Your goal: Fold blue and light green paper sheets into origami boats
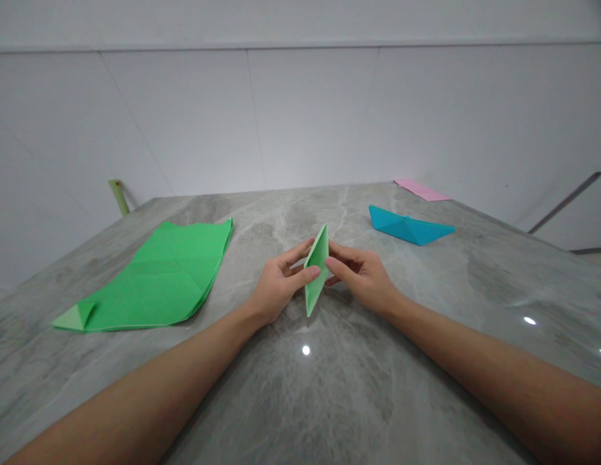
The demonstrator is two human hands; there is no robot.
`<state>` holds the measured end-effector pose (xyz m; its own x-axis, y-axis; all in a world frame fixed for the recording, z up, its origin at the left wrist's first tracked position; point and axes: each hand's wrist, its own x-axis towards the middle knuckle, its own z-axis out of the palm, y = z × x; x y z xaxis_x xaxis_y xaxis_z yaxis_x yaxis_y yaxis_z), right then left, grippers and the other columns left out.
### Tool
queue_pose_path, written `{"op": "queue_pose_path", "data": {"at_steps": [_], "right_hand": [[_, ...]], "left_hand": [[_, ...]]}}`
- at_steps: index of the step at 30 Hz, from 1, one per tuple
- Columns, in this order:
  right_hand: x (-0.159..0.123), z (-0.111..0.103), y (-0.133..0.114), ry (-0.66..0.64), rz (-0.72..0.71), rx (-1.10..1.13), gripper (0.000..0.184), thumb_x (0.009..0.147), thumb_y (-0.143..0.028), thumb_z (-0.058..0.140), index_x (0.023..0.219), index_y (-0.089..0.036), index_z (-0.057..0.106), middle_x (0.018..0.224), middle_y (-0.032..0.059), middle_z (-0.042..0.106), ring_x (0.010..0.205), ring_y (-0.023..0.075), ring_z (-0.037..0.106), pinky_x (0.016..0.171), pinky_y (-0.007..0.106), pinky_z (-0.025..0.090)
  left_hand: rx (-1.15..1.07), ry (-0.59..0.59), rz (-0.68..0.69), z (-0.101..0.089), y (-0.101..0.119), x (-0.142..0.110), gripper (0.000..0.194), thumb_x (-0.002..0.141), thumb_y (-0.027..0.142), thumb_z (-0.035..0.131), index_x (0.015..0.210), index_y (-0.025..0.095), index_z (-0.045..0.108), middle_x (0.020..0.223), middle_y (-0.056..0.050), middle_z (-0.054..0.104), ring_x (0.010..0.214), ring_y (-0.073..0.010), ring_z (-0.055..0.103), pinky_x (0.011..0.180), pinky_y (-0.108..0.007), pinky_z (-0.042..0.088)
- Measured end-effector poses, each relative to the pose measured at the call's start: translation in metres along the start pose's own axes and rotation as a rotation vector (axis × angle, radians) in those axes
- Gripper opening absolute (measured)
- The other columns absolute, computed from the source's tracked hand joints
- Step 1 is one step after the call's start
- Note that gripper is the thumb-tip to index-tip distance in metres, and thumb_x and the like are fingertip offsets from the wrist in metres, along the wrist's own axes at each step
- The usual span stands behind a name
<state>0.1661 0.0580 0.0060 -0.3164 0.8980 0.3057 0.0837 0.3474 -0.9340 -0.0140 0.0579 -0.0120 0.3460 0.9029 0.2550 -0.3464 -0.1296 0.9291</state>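
Between my two hands stands a light green folded paper [317, 284], a narrow pointed diamond shape with a slit-like opening along its middle. My left hand [281, 281] pinches its left side, thumb across the front and fingers behind. On the other side, my right hand [361, 274] grips the right edge with thumb and fingers. Some fingertips are hidden behind the paper. A blue folded paper boat [409, 227] lies beyond my right hand, apart from it.
Bright green paper sheets [169, 278] lie in a stack at the left, one corner folded up. A pink paper [421, 190] rests at the far right edge of the grey marbled table [348, 400]. A white wall [310, 116] rises behind.
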Motion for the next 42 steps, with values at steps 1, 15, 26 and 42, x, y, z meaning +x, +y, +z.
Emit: {"op": "queue_pose_path", "data": {"at_steps": [1, 15, 26, 42], "right_hand": [[0.0, 0.0, 0.0, 0.011, -0.005, -0.011, 0.044, 0.086, -0.04, 0.06, 0.126, -0.022, 0.064, 0.114, 0.0055, 0.07, 0.087, 0.0234, 0.07, 0.068, 0.037, 0.062], [0.001, 0.013, -0.008, 0.198, 0.0, -0.616, 0.018, 0.079, -0.02, 0.056, 0.086, -0.019, 0.073, 0.079, 0.0036, 0.074, 0.071, 0.0207, 0.067, 0.062, 0.028, 0.046], [0.002, 0.006, -0.004, 0.181, -0.06, -0.465, 0.031, 0.077, -0.015, 0.054, 0.095, -0.024, 0.077, 0.088, -0.0002, 0.077, 0.078, 0.0203, 0.069, 0.07, 0.03, 0.049], [0.005, 0.011, 0.002, 0.071, 0.249, 0.522, 0.048, 0.074, -0.035, 0.074, 0.12, -0.026, 0.067, 0.102, 0.0013, 0.074, 0.089, 0.0177, 0.066, 0.082, 0.031, 0.05]], "left_hand": [[-0.013, 0.014, -0.012, 0.0, 0.0, 0.0, 0.059, 0.077, 0.024, 0.076, 0.133, 0.022, 0.057, 0.14, -0.009, 0.055, 0.123, -0.0302, 0.055, 0.105, -0.044, 0.044], [0.081, -0.049, 0.027, 0.014, 0.001, -0.003, 0.063, 0.072, 0.019, 0.079, 0.131, 0.023, 0.058, 0.144, -0.009, 0.049, 0.132, -0.0314, 0.046, 0.11, -0.044, 0.038], [-0.103, 0.099, -0.132, 0.011, 0.005, 0.0, 0.046, 0.069, 0.017, 0.075, 0.115, 0.02, 0.07, 0.111, -0.008, 0.072, 0.103, -0.0272, 0.066, 0.09, -0.039, 0.051], [0.134, 0.235, 0.105, 0.006, -0.002, 0.0, 0.018, 0.072, 0.014, 0.066, 0.076, 0.025, 0.079, 0.148, -0.001, 0.046, 0.131, -0.0296, 0.048, 0.103, -0.04, 0.045]]}}
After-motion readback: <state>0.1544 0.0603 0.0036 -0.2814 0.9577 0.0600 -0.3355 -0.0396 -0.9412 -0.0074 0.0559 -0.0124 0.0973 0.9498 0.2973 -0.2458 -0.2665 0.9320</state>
